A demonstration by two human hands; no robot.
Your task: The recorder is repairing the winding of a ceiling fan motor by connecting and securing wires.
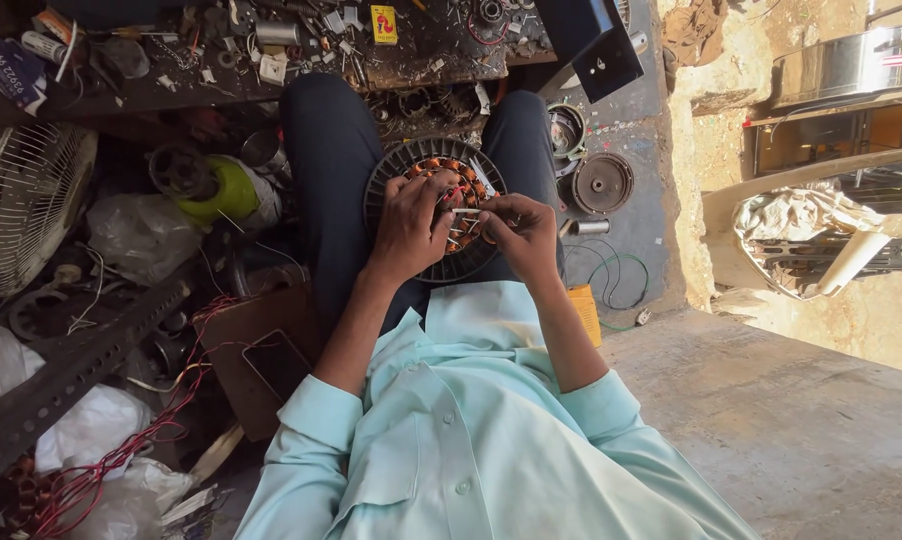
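Round black motor stator (401,175) with copper windings sits on the lap, centre. Left hand (411,225) rests fingers curled on it; right hand (521,235) pinches a thin white sleeve (466,211). Cluttered surface (171,90) far, fan guard (21,205) left, open floor (791,420) right.

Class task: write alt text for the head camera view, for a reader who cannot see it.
Both hands, left hand and right hand, work on a round fan motor with copper coils, resting on the person's lap. A cluttered workbench stands behind.
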